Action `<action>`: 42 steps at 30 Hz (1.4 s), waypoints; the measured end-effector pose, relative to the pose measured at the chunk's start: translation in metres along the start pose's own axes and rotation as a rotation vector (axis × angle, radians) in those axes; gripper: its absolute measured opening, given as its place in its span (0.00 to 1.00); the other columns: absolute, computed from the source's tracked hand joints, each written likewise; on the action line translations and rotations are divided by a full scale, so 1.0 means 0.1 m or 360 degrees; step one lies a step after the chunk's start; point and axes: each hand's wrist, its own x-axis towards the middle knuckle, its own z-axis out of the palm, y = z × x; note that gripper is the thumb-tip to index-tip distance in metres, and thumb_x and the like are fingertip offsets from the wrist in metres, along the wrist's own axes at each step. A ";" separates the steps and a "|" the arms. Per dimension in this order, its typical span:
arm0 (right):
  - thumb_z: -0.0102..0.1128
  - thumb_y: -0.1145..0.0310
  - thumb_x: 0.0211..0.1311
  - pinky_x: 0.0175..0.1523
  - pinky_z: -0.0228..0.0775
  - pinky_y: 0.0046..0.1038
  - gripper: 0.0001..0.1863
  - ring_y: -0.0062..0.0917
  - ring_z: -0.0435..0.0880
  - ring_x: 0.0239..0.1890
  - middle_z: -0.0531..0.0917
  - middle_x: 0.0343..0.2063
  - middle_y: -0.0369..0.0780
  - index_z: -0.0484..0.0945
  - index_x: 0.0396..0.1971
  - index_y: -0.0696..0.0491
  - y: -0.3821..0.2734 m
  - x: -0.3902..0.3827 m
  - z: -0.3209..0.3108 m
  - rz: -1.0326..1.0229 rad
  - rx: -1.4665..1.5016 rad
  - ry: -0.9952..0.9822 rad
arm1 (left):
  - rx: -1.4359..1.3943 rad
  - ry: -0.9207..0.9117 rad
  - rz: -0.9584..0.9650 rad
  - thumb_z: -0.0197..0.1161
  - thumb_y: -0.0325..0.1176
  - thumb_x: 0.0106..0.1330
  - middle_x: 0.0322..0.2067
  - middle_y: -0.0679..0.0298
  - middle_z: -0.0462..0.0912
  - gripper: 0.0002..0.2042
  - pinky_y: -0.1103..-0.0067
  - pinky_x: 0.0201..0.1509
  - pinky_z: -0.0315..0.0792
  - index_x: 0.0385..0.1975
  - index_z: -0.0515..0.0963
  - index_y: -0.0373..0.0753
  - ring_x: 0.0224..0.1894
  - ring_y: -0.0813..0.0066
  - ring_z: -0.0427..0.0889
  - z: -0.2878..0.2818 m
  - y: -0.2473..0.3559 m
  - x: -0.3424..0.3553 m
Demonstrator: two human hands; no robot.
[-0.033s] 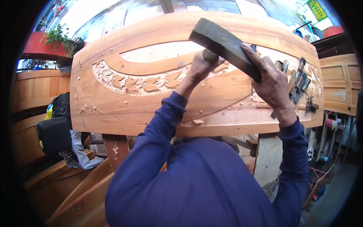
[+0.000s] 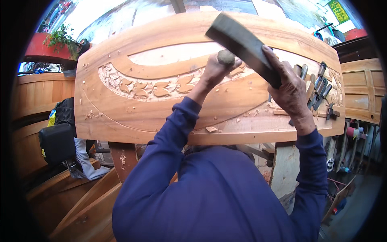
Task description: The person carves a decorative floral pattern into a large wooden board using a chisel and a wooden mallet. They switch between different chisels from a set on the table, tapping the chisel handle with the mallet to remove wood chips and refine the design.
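Two blue sleeves (image 2: 155, 161) stretch over the near edge of a carved wooden panel (image 2: 133, 115). Above the panel's right half, the right hand (image 2: 291, 89) grips a dark block (image 2: 244, 48); above its middle, the left hand (image 2: 213, 71) is wrapped round a round-ended tool (image 2: 226, 58). Hand tools (image 2: 319, 86) lie on its right end. Past its far left corner stands a leafy plant (image 2: 60, 39).

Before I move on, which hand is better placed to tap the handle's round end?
Probably the right hand: it holds the dark block, which appears beside the handle gripped by the left hand.
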 end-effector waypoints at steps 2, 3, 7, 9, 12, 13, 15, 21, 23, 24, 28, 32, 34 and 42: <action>0.68 0.77 0.55 0.34 0.82 0.41 0.52 0.35 0.84 0.28 0.77 0.30 0.38 0.62 0.76 0.19 -0.02 -0.10 0.12 0.0007 0.0048 -0.0035 | -0.0419 -0.0118 -0.0016 0.78 0.35 0.65 0.29 0.70 0.83 0.13 0.82 0.29 0.70 0.43 0.85 0.35 0.28 0.85 0.76 -0.07 -0.12 0.04; 0.67 0.78 0.53 0.37 0.83 0.41 0.51 0.36 0.86 0.30 0.79 0.31 0.39 0.64 0.76 0.22 -0.03 -0.13 0.19 0.0052 0.0034 -0.0029 | -0.0398 -0.0086 0.0009 0.74 0.43 0.70 0.24 0.72 0.79 0.14 0.83 0.28 0.68 0.35 0.83 0.37 0.25 0.87 0.72 -0.09 -0.18 0.03; 0.63 0.82 0.52 0.46 0.83 0.37 0.51 0.35 0.88 0.40 0.85 0.42 0.42 0.65 0.77 0.27 0.04 -0.41 0.19 0.0338 0.0469 0.0160 | -0.0671 0.0340 -0.0066 0.61 0.40 0.73 0.11 0.76 0.60 0.20 0.80 0.14 0.46 0.16 0.64 0.51 0.11 0.86 0.56 -0.29 -0.13 0.28; 0.61 0.84 0.52 0.52 0.81 0.31 0.51 0.28 0.88 0.50 0.86 0.53 0.42 0.64 0.78 0.34 0.06 -0.54 0.18 0.0441 0.0724 0.0280 | -0.0787 0.0312 -0.0025 0.64 0.39 0.71 0.10 0.78 0.58 0.21 0.80 0.13 0.44 0.15 0.63 0.52 0.10 0.85 0.52 -0.38 -0.12 0.27; 0.61 0.84 0.53 0.58 0.78 0.26 0.50 0.22 0.85 0.56 0.83 0.62 0.41 0.63 0.79 0.40 0.08 -0.64 0.08 0.0568 0.0877 0.0390 | -0.0765 0.0040 0.0011 0.67 0.35 0.70 0.14 0.77 0.64 0.16 0.82 0.15 0.45 0.20 0.68 0.49 0.13 0.89 0.54 -0.20 -0.08 0.14; 0.62 0.84 0.53 0.59 0.77 0.26 0.50 0.21 0.83 0.57 0.82 0.64 0.41 0.62 0.79 0.42 0.08 -0.67 0.04 0.0624 0.0921 0.0416 | -0.0521 -0.0189 -0.0064 0.70 0.32 0.68 0.17 0.78 0.65 0.12 0.83 0.17 0.46 0.26 0.72 0.46 0.14 0.90 0.56 -0.12 -0.03 0.06; 0.63 0.83 0.55 0.59 0.75 0.23 0.50 0.18 0.83 0.53 0.84 0.60 0.38 0.60 0.80 0.42 0.06 -0.68 -0.05 0.0706 0.0907 0.0462 | -0.0599 -0.0247 -0.0084 0.71 0.29 0.67 0.17 0.78 0.62 0.11 0.84 0.18 0.46 0.28 0.73 0.45 0.15 0.91 0.55 -0.12 -0.03 0.10; 0.71 0.74 0.62 0.50 0.78 0.25 0.18 0.21 0.85 0.38 0.85 0.36 0.38 0.79 0.51 0.58 -0.17 -0.05 -0.63 0.0516 0.1297 0.1086 | -0.0606 -0.0335 -0.0155 0.71 0.28 0.67 0.17 0.78 0.62 0.12 0.83 0.18 0.47 0.27 0.72 0.45 0.16 0.90 0.56 -0.21 0.02 0.14; 0.69 0.73 0.64 0.46 0.80 0.28 0.14 0.23 0.86 0.37 0.85 0.33 0.37 0.81 0.49 0.56 -0.10 0.01 -0.35 0.0365 0.1205 0.1258 | -0.0518 -0.0397 -0.0130 0.71 0.29 0.67 0.17 0.77 0.63 0.11 0.83 0.18 0.49 0.28 0.73 0.44 0.16 0.90 0.57 -0.12 0.03 0.19; 0.68 0.72 0.65 0.44 0.81 0.29 0.12 0.23 0.86 0.37 0.85 0.32 0.37 0.82 0.47 0.56 -0.07 0.05 -0.19 0.0286 0.1165 0.1335 | -0.0463 -0.0427 -0.0112 0.72 0.29 0.67 0.17 0.77 0.64 0.10 0.83 0.18 0.50 0.29 0.74 0.43 0.16 0.90 0.58 -0.12 0.00 0.18; 0.65 0.80 0.50 0.37 0.82 0.42 0.55 0.37 0.86 0.32 0.81 0.34 0.40 0.62 0.76 0.18 -0.13 -0.16 0.04 0.0157 -0.0014 -0.0045 | -0.0207 -0.0423 -0.0123 0.76 0.35 0.66 0.25 0.73 0.77 0.11 0.82 0.27 0.66 0.39 0.81 0.39 0.25 0.85 0.71 -0.14 -0.07 0.13; 0.65 0.81 0.51 0.39 0.82 0.41 0.53 0.37 0.86 0.33 0.80 0.32 0.39 0.63 0.76 0.20 -0.12 -0.24 0.08 0.0210 0.0024 -0.0021 | -0.0387 -0.0433 -0.0248 0.78 0.37 0.65 0.27 0.72 0.81 0.14 0.83 0.29 0.67 0.43 0.85 0.38 0.27 0.86 0.73 -0.12 -0.05 0.07; 0.65 0.81 0.52 0.41 0.83 0.40 0.52 0.37 0.86 0.34 0.81 0.34 0.39 0.64 0.76 0.21 -0.11 -0.30 0.10 0.0282 0.0060 -0.0002 | -0.0475 -0.0403 -0.0206 0.74 0.38 0.67 0.19 0.75 0.72 0.10 0.83 0.21 0.57 0.34 0.81 0.40 0.19 0.87 0.65 -0.11 -0.03 0.18; 0.65 0.81 0.56 0.53 0.80 0.27 0.47 0.22 0.86 0.47 0.86 0.52 0.37 0.64 0.77 0.39 -0.08 -0.59 -0.03 0.0677 0.0691 0.0461 | -0.0553 -0.0500 -0.0143 0.75 0.32 0.65 0.15 0.76 0.65 0.14 0.83 0.17 0.49 0.26 0.73 0.42 0.14 0.88 0.59 -0.10 -0.06 0.21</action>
